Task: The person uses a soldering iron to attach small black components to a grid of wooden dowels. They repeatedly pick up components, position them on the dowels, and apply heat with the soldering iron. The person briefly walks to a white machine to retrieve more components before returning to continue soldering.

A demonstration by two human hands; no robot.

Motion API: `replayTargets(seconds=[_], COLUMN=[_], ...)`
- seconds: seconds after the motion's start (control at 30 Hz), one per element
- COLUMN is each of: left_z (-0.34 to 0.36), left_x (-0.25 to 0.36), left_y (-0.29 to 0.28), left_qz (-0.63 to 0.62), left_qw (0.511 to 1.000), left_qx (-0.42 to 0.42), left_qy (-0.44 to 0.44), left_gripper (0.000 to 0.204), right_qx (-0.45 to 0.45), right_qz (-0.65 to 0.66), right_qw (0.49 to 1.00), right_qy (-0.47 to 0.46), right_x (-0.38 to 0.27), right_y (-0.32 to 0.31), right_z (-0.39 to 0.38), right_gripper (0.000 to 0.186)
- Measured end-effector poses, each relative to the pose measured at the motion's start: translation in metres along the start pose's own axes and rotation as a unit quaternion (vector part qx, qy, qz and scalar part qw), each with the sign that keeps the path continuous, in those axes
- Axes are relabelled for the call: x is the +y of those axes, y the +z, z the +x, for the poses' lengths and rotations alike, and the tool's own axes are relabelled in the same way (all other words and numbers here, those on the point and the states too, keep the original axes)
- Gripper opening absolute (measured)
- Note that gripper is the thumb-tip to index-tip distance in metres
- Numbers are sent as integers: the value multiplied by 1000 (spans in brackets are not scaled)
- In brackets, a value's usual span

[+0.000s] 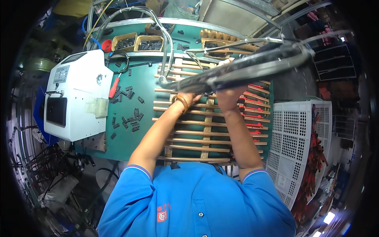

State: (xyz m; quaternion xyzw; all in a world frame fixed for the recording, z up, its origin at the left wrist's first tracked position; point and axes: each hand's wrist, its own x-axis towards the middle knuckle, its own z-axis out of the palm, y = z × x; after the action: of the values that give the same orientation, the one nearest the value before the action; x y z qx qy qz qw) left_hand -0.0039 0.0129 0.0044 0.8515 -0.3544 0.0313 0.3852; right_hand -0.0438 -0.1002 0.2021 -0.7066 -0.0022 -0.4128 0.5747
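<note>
A long dark hand tool (pixel 252 69) with thick grey cables crosses the upper middle, blurred. My right hand (pixel 231 94) is closed on its underside, fingers partly hidden. Just left of it, my left hand (pixel 188 98), with a brown bangle at the wrist, reaches under the tool to the copper bars; its fingers are curled, and what they grip is hidden. The bars (pixel 199 132) lie in parallel rows on wooden strips (pixel 207 146), several with red pieces (pixel 256 125) near their right ends.
Small black parts (pixel 134 118) and a red-handled screwdriver (pixel 114 87) lie on the green tabletop (pixel 146 106), beside a white machine (pixel 75 96). Boxes of black parts (pixel 148 43) sit at the back. A white perforated basket (pixel 288 138) with red-and-black pieces stands right of the table.
</note>
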Motion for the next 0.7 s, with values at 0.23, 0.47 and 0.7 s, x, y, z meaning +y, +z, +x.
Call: replayTargets(seconds=[0.23, 0.47, 0.7], left_z=[-5, -132, -217], left_x=[25, -6, -25], left_y=[-38, -137, -159], left_qz=[-95, 83, 220], left_qw=[994, 895, 861], left_qx=[56, 335, 173], left_qy=[25, -284, -425], left_gripper=[37, 37, 74], right_qx=[115, 96, 78], right_qz=[57, 10, 39], right_qw=[991, 995, 993], right_qy=[39, 40, 80], right_x=[-88, -112, -110], right_y=[-9, -37, -33], right_z=[81, 82, 41], right_gripper=[24, 25, 19])
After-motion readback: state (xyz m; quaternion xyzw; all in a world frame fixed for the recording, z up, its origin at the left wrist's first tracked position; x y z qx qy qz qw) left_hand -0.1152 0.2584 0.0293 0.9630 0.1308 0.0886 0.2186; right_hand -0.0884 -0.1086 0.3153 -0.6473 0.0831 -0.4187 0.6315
